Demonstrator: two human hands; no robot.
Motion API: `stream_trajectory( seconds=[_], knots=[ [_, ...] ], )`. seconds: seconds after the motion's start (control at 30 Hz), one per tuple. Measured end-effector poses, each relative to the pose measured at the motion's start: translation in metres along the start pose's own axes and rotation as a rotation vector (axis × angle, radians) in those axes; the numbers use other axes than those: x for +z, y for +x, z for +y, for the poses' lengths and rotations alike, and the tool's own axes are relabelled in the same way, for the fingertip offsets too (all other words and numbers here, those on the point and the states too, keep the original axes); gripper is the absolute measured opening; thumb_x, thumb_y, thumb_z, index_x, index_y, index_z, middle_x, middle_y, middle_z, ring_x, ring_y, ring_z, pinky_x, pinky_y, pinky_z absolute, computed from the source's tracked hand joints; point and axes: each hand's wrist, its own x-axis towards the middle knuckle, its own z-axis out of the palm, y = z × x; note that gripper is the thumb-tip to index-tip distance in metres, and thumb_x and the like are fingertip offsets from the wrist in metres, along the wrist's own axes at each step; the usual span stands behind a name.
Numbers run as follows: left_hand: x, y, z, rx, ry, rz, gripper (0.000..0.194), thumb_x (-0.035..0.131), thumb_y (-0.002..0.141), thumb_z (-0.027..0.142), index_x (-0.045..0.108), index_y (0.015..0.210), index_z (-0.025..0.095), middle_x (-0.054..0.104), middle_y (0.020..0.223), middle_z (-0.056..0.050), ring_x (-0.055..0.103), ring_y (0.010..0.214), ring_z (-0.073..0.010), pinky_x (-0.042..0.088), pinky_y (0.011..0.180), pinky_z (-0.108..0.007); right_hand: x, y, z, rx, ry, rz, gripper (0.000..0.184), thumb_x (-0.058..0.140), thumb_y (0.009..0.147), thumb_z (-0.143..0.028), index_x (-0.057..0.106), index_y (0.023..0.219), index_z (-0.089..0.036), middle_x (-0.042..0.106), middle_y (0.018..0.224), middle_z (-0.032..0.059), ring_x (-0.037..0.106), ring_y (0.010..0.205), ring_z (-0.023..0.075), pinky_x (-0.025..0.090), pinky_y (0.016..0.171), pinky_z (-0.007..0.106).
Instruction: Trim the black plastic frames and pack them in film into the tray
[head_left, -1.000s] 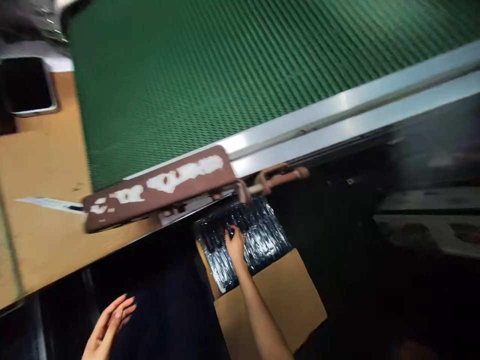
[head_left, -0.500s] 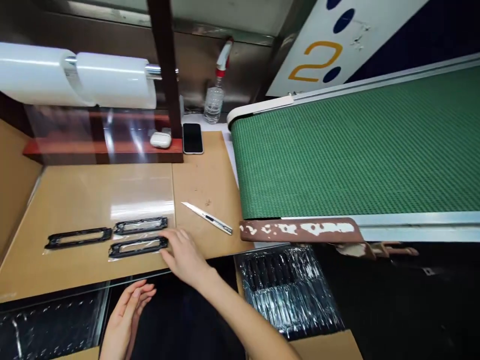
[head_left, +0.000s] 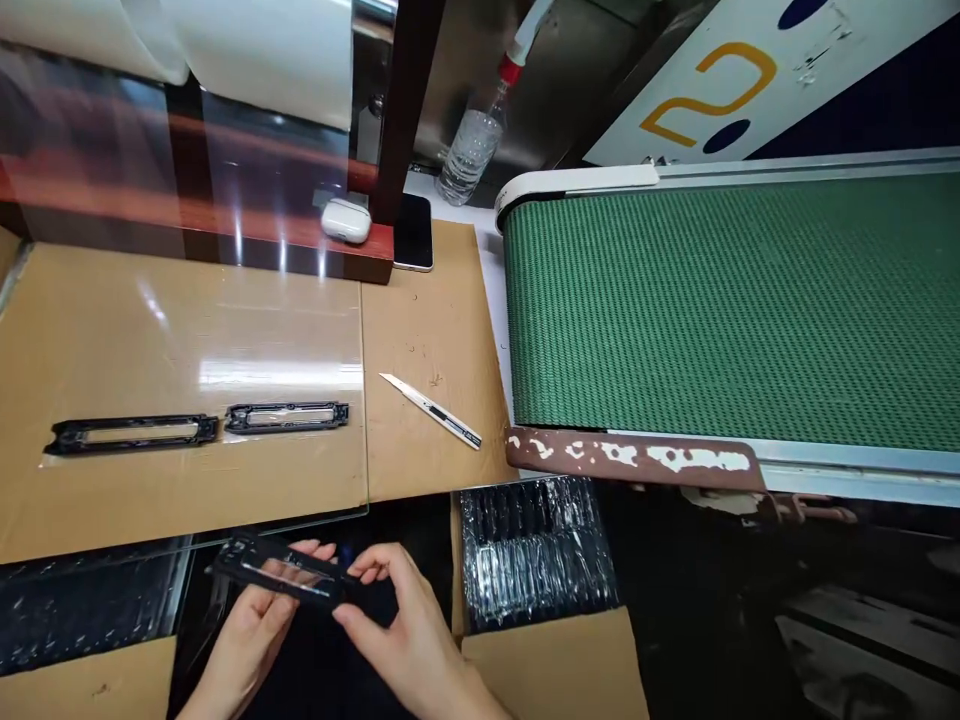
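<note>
A long narrow black plastic frame (head_left: 244,562) with a slot along its middle is held in the air in front of the work surface's near edge. My left hand (head_left: 251,635) grips its near side, thumb below and fingertips showing behind the slot. At the frame's right end, my right hand (head_left: 412,625) pinches with thumb and forefinger. Two similar black frames lie end to end on the glass sheet, one at the left (head_left: 142,422) and one at the right (head_left: 289,408). A slim white utility knife (head_left: 431,411), blade out, rests on the cardboard to their right.
A green conveyor belt (head_left: 712,310) takes up the right side. Boxes of plastic-wrapped black parts stand below at left (head_left: 82,610) and right (head_left: 536,560). Behind are film rolls (head_left: 259,55), a white earbud case (head_left: 346,220), a phone (head_left: 414,232) and a spray bottle (head_left: 471,150).
My right hand has lifted the nearest frame off the glass and brought it towards me. My left hand has closed on it too. The camera view has shifted closer.
</note>
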Motion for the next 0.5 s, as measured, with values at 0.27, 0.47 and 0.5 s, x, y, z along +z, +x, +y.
stream_trajectory(
  seconds=[0.27, 0.47, 0.5],
  knots=[
    [0.025, -0.008, -0.01, 0.093, 0.362, -0.222, 0.043, 0.068, 0.077, 0.043, 0.064, 0.118, 0.029, 0.058, 0.125, -0.009, 0.05, 0.122, -0.0277, 0.041, 0.101, -0.037, -0.029, -0.025, 0.013, 0.003, -0.034, -0.024, 0.054, 0.082, 0.061, -0.031, 0.057, 0.108, -0.022, 0.057, 0.106, 0.002, 0.053, 0.1, 0.0167, 0.041, 0.091, 0.03],
    [0.075, -0.004, -0.022, -0.001, 0.354, -0.016, 0.06, 0.076, 0.063, 0.055, 0.063, 0.111, 0.022, 0.06, 0.12, -0.011, 0.057, 0.111, -0.028, 0.048, 0.094, -0.031, -0.075, -0.052, 0.047, 0.021, 0.081, 0.087, 0.035, 0.078, 0.065, -0.025, 0.064, 0.097, -0.019, 0.06, 0.096, 0.0001, 0.055, 0.095, 0.0127, 0.042, 0.085, 0.023],
    [0.079, 0.001, -0.024, -0.004, 0.345, 0.018, 0.061, 0.077, 0.061, 0.055, 0.063, 0.11, 0.022, 0.06, 0.12, -0.012, 0.059, 0.109, -0.0282, 0.05, 0.09, -0.03, -0.084, -0.059, 0.064, 0.041, 0.101, 0.101, 0.035, 0.078, 0.065, -0.026, 0.065, 0.097, -0.019, 0.06, 0.097, 0.0008, 0.055, 0.096, 0.013, 0.042, 0.086, 0.024]
  ],
)
